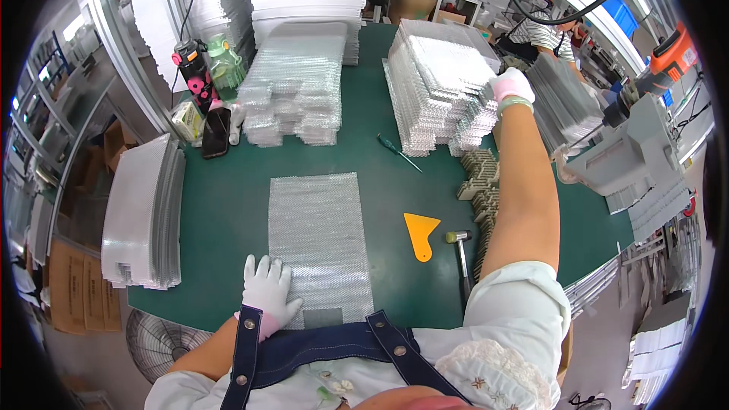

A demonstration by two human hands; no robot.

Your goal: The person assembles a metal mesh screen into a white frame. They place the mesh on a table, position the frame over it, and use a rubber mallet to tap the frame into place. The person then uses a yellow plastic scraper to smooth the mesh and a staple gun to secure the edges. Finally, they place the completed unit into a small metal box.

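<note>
A silvery sheet with a fine mesh-like texture [323, 235] lies flat on the green table in front of me. My left hand [267, 288], in a white glove with a pink cuff, rests palm down on the sheet's near left edge, its fingers spread. My right arm stretches far forward. At its end my right hand [513, 85], gloved alike, is at the right side of a tall stack of similar textured sheets [440, 68]. How its fingers are placed cannot be made out from here.
Right of the sheet lie a yellow scraper [420, 235], a mallet [461, 250], a green screwdriver [399, 153] and a row of beige notched pieces [480, 182]. More sheet stacks stand at back left [296, 76] and left [144, 212]. A phone [216, 133] and bottles [195, 76] sit behind. An orange power tool [668, 61] is at right.
</note>
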